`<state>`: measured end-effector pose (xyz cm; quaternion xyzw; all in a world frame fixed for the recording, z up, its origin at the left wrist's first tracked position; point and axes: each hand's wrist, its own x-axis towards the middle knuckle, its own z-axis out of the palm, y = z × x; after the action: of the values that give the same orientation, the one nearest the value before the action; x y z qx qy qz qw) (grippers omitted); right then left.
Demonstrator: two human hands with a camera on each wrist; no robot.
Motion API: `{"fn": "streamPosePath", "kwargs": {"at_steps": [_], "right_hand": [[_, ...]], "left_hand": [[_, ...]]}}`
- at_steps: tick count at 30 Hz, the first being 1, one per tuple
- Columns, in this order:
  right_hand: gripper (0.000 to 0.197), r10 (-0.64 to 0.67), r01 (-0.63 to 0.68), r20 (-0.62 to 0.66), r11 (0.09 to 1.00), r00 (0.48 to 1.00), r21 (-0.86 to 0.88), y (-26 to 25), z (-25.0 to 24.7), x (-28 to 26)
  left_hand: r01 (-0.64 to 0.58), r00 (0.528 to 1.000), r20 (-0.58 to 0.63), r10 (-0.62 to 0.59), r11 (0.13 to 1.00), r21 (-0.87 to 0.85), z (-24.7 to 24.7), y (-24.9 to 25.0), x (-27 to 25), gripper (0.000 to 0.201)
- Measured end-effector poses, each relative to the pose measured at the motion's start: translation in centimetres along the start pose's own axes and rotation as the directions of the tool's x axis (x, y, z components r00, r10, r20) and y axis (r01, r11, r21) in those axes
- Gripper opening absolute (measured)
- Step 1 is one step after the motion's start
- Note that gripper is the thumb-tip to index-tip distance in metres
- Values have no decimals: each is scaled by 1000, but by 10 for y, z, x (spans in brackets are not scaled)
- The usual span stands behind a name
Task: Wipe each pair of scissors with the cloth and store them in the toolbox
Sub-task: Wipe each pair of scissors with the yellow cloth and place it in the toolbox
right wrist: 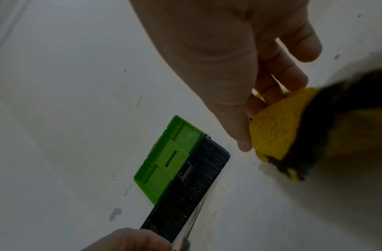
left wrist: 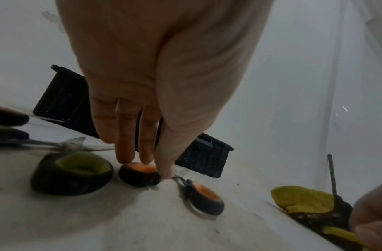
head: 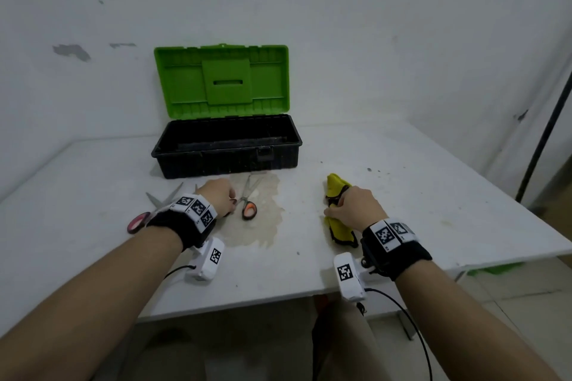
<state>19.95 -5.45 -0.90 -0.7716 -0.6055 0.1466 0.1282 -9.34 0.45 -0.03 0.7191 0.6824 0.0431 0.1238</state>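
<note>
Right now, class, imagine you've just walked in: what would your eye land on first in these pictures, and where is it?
The bright green lid of the open toolbox stands out against the white wall at the back of the table. In front of it, the left hand reaches down onto the orange-handled scissors, its fingertips touching one handle loop. To the right, the right hand grips the yellow cloth.
</note>
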Motion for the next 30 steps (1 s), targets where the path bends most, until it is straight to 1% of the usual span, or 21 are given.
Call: {"fn": "streamPosePath", "kwargs": {"at_steps": [2,4,5,8,11,12,13,15,16,17,19,20,21,22,24,26,27,28,29,30], "right_hand": [[28,7,-6,16,1000,1000,-20,-2,2,1],[15,8,-7,21,999,1000,-35,-2,2,3],[12,7,-7,15,999,1000,-34,-2,1,3],[24,0,-1,2,1000,1000,29,2,-8,0],[22,-9,7,38,999,999,43,7,-19,0],[21,-11,10,32,999,999,41,8,-22,2],[29,-9,9,-2,999,1000,52,9,-24,7],[57,32,-23,-90,995,995,94,8,-26,20],[64,55,-46,-99,995,994,90,6,-25,26],[64,61,-56,-79,996,995,65,4,-24,31],[44,46,-45,-25,997,999,57,1,-22,39],[34,30,-28,-25,997,999,78,1,-22,40],[26,7,-3,-35,994,999,107,0,-22,40],[23,-16,22,-45,988,999,153,1,-23,38],[22,-37,56,-62,939,997,338,0,-25,30],[22,-54,101,-101,831,993,546,-3,-28,20],[20,-61,127,-127,779,990,614,-5,-30,14],[19,-63,142,-141,728,988,670,-8,-32,9],[17,-65,147,-140,678,988,720,-9,-34,5],[16,-67,142,-128,630,989,763,-10,-34,3]], "left_hand": [[8,1000,12,-9,1000,7,1,1,1,28],[4,999,37,-5,1000,27,3,2,3,16],[0,999,47,-2,999,38,3,3,4,14],[1,999,55,-4,999,40,5,5,4,18],[0,999,55,-1,1000,14,5,7,6,26],[0,999,52,0,1000,-4,6,7,7,28],[7,999,48,-5,999,-37,6,7,7,29],[12,999,37,-9,995,-102,4,8,6,29],[8,999,40,-3,992,-125,2,10,3,26],[6,999,44,1,988,-151,-2,12,1,20],[-7,999,34,16,971,-239,-9,14,-2,14],[-10,999,34,22,947,-322,-11,13,-2,14],[-4,999,41,24,902,-431,-11,13,-2,13],[1,999,45,27,841,-541,-12,13,-4,11],[11,998,49,37,677,-736,-13,17,-12,13],[23,995,65,72,476,-879,-13,25,-23,15],[30,992,77,103,394,-918,-12,30,-29,16],[35,987,85,137,333,-942,-10,35,-35,15],[36,983,86,161,291,-956,-8,39,-39,13],[33,982,82,172,270,-962,-4,43,-43,12]]}}
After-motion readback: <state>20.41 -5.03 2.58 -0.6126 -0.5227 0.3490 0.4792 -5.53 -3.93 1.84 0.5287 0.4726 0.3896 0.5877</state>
